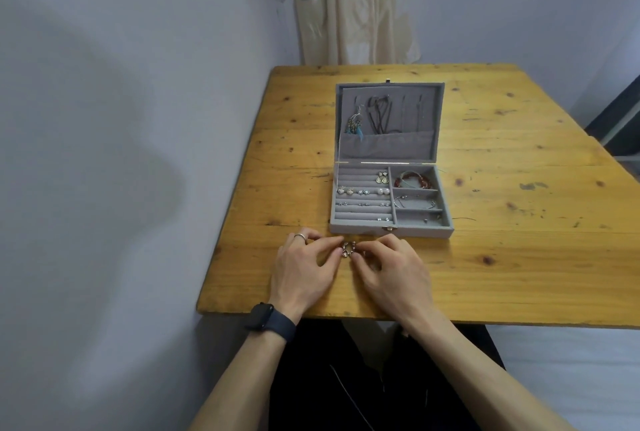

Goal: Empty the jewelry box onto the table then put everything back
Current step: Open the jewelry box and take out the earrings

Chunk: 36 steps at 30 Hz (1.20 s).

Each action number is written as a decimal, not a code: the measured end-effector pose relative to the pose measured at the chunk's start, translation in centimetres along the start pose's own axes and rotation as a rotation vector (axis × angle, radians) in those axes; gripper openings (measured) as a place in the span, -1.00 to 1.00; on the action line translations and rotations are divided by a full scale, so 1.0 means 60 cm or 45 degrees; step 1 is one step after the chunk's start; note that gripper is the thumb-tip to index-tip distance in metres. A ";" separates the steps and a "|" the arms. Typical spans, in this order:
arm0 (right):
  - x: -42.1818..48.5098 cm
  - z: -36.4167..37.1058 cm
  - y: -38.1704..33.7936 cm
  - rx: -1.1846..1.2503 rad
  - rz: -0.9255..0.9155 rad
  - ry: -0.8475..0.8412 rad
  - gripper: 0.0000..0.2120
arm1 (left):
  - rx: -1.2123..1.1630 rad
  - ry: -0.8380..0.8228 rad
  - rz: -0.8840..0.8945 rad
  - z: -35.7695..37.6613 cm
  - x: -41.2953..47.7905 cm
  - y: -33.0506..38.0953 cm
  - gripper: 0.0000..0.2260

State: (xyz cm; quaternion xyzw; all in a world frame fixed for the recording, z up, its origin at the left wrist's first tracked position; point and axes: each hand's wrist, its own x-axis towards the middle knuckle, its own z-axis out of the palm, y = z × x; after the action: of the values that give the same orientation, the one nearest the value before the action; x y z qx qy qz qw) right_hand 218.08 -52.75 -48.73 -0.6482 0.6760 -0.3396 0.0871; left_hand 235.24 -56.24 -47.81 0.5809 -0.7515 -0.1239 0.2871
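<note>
Ideally, the small jewelry piece (348, 249), pinched by left grip (304, 269) and right grip (389, 269) near the jewelry box (363, 228), is laid flat on the counter (502, 257).

Worn plank table (519, 153) bearing an open grey box (388, 229).
The box stands with its lid laid back, flat on the planks. Just in front of the box a small silvery loop (348, 249) sits at the wood, pinched by the left hand (304, 269) and the right hand (393, 269). Just right of the box lies a thin dark strand (464, 219).
</note>
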 end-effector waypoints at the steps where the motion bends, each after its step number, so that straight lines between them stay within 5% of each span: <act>1: 0.000 -0.001 0.001 0.015 0.002 -0.010 -0.81 | -0.009 0.001 0.000 0.001 0.000 -0.002 -0.73; 16: 0.101 -0.100 0.041 0.151 -0.015 0.114 -0.84 | 0.079 -0.096 0.131 -0.045 0.127 0.065 -0.79; 29: 0.273 -0.069 0.076 -0.268 0.002 -0.285 -0.70 | 0.480 -0.297 0.205 0.044 0.287 0.130 -0.74; 36: 0.275 -0.058 0.085 -0.295 -0.016 -0.335 -0.70 | 0.439 -0.298 0.201 0.061 0.286 0.118 -0.76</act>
State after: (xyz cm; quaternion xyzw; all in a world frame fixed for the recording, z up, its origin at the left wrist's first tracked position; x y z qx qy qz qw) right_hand 209.58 -67.35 -43.69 -0.6970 0.6893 -0.1723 0.0975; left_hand 224.73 -70.87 -42.12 0.5425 -0.8328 -0.0373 0.1033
